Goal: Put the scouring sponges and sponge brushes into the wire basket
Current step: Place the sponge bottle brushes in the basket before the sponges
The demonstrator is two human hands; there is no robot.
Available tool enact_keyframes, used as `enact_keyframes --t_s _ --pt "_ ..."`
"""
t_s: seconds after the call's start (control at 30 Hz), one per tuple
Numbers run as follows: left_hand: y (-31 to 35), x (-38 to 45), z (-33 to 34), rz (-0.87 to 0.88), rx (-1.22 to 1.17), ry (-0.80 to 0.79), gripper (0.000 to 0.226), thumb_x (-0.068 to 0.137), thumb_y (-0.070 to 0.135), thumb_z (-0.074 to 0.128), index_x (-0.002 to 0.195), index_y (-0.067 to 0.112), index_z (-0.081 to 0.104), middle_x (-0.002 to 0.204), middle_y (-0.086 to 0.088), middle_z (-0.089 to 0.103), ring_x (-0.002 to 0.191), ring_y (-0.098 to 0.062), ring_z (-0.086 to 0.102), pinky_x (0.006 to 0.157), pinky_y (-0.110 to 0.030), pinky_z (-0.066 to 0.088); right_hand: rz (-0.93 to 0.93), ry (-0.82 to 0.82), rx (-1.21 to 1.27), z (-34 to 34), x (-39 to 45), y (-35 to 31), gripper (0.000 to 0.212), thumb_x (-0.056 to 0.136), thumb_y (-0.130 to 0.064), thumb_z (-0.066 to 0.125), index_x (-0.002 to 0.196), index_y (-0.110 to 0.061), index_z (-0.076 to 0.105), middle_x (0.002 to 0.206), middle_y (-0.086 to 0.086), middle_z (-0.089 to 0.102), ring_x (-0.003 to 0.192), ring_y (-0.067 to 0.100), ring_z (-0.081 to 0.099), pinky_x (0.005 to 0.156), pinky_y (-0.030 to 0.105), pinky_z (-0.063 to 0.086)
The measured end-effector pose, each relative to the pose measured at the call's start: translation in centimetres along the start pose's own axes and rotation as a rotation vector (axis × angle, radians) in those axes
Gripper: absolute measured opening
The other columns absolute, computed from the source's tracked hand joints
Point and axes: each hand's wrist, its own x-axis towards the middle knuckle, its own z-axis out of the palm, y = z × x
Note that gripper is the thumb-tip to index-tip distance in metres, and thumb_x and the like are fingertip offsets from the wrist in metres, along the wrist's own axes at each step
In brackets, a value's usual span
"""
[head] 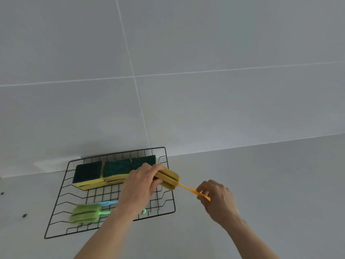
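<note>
Black wire basket (169, 199), porous sponge brush (168, 179) on seemingly plastic handle, matt tiles (224, 43).

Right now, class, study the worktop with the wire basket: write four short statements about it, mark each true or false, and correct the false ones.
1. The left hand grips the head of the yellow sponge brush. True.
2. The right hand is empty. False: it pinches that brush's orange handle.
3. The scouring sponges lie outside the wire basket. False: they sit along its far side.
4. A green sponge brush lies in the basket. True.
</note>
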Motion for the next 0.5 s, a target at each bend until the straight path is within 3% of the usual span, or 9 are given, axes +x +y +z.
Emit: enact_keyframes --t_s 0.17,0.37,0.5 --pt "-6.4 -4.2 -3.2 -0.094 -0.003 0.056 0.023 0.091 0.045 0.053 0.110 0.032 0.049 0.090 0.014 0.056 0.070 -0.005 0.051 0.067 -0.020 0.045 -0.126 -0.019 -0.038 2.2 1.6 -6.9 0.016 0.082 -0.025 0.077 0.089 -0.035 0.067 0.082 -0.017 0.062 0.073 0.006 0.058 0.062 0.025 0.048" --pt "-14.2 -8.5 -4.7 -0.228 0.021 0.078 0.021 0.087 0.037 0.069 0.098 0.033 0.052 0.087 0.019 0.064 0.074 -0.004 0.059 0.072 -0.027 0.052 -0.294 -0.022 -0.148 6.3 3.9 -14.3 0.018 0.084 -0.020 0.075 0.095 -0.032 0.067 0.092 -0.013 0.066 0.085 0.014 0.061 0.066 0.028 0.048" --pt "-18.0 -10.2 -4.8 -0.298 0.052 0.057 0.021 0.087 0.035 0.071 0.097 0.033 0.053 0.086 0.018 0.067 0.075 -0.009 0.062 0.072 -0.029 0.051 -0.359 -0.020 -0.200 9.1 5.2 -17.8 0.022 0.081 -0.013 0.077 0.092 -0.029 0.068 0.088 -0.010 0.066 0.081 0.017 0.061 0.063 0.029 0.052"
